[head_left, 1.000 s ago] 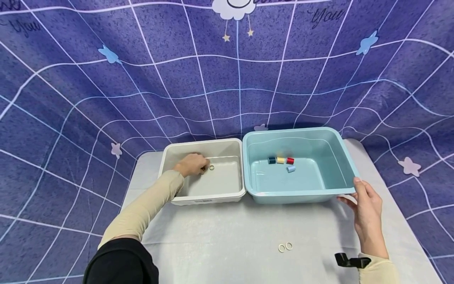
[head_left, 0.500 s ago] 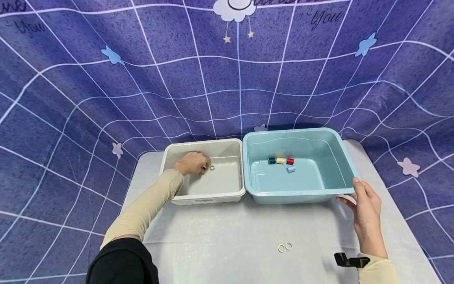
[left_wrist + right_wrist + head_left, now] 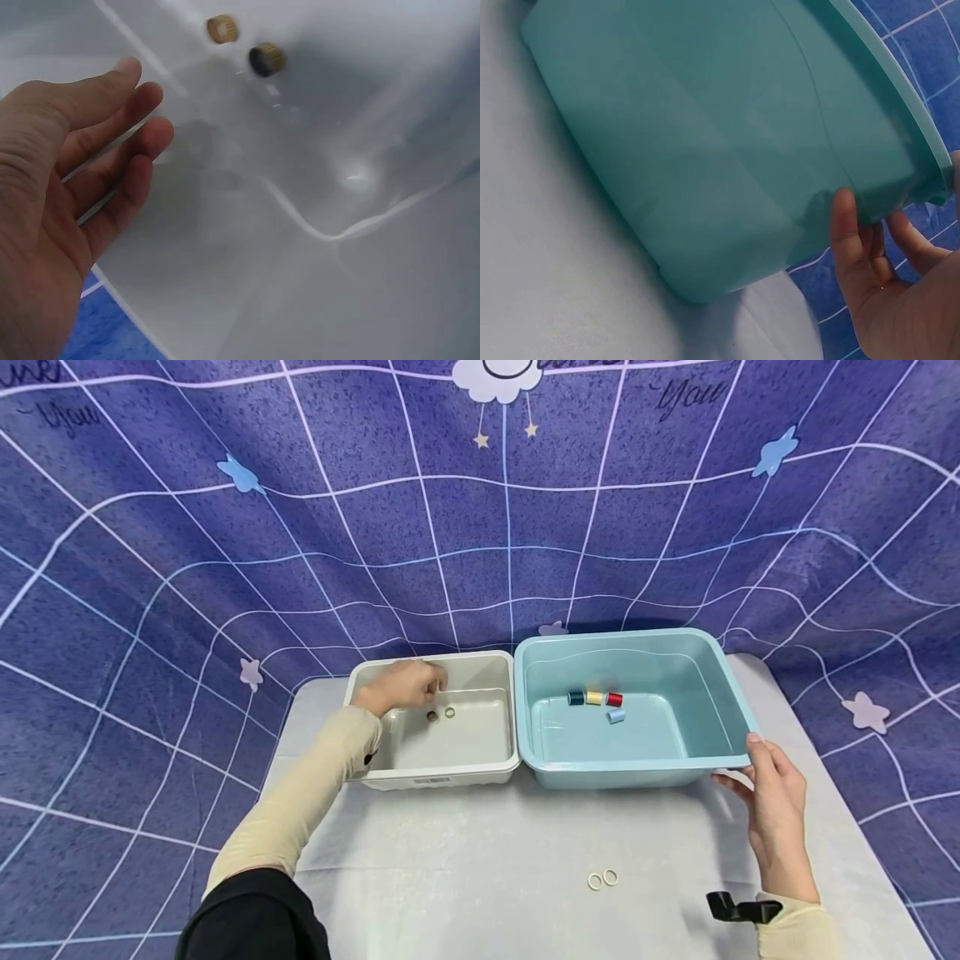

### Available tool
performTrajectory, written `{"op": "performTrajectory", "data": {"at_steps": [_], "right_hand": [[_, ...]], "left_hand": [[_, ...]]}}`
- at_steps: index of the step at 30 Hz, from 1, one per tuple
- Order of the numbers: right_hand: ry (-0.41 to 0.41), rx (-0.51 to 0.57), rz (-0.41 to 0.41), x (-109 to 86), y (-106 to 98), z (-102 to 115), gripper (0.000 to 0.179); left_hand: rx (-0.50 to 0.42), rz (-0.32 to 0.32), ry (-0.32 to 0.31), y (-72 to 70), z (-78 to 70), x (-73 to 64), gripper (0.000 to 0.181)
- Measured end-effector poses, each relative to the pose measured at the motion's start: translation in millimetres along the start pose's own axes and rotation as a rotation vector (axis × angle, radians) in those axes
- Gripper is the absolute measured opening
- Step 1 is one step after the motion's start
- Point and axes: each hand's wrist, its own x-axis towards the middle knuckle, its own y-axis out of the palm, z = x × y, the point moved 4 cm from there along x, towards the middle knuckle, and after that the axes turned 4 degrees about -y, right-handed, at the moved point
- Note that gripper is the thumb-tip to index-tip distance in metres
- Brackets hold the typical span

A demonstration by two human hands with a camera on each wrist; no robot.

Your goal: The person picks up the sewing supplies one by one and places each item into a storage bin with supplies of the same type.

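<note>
My left hand (image 3: 408,683) hovers inside the white plastic bin (image 3: 438,772), its fingers loosely bent with nothing between them. On the bin floor near the fingertips lie two small brass-coloured ribbed rings or caps: one with a dark opening (image 3: 267,59), and a lighter one (image 3: 223,29) beside it. The light blue plastic tub (image 3: 637,768) stands right against the white bin. At its near right corner my right hand (image 3: 776,814) grips the rim, thumb on top and fingers underneath against the outer wall (image 3: 727,150).
Inside the blue tub sit several small thread spools: dark (image 3: 575,698), yellow (image 3: 594,698), red (image 3: 614,700) and light blue (image 3: 616,717). Two pale rings (image 3: 602,879) lie on the white table (image 3: 487,860) in front. A blue patterned curtain (image 3: 465,543) hangs close behind the bins.
My left hand has let go of the dark-mouthed brass piece and lifted back and up, leaving it beside the other one. My right hand stays on the blue tub's rim.
</note>
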Motion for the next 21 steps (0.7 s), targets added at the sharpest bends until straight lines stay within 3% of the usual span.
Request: {"op": "performTrajectory", "data": {"at_steps": [10,21], "right_hand": [[0.005,-0.004,-0.011,-1.2,0.1,-0.8,0.02],[0.003,-0.006,-0.014,-1.7,0.2,-0.3,0.021]], "left_hand": [[0.031,-0.009,-0.027,-20.2,-10.0,-5.3,0.015],[0.045,-0.113,-0.043,-53.7,-25.8,-12.4,0.019]]}}
